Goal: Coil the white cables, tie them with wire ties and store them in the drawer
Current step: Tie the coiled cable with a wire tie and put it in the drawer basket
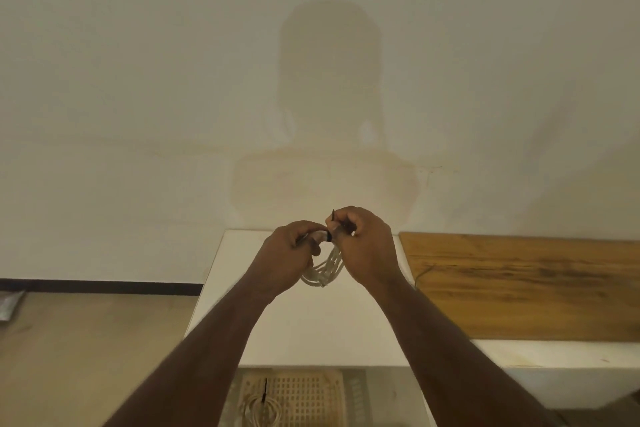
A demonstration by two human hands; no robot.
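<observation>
Two hands up over the white cabinet top (311,329) — my left hand (289,258) is pinched around the coiled white cable (323,270), my right hand (363,246) is clamped on the dark wire tie (332,217). I'd keep the loops bunched tight, then twist the tie ends snug so nothing slips. One tied coil (261,407) already sits in the open drawer (332,402) below — this one probably goes beside it.

White worktop (311,329), set against the wall: bare surface. Wooden board (526,284) just beside it on the right, resting on a lower white ledge (554,354). Open drawer (360,392) below: perforated panel (298,395), and what looks like one coiled white cable (258,409).
</observation>
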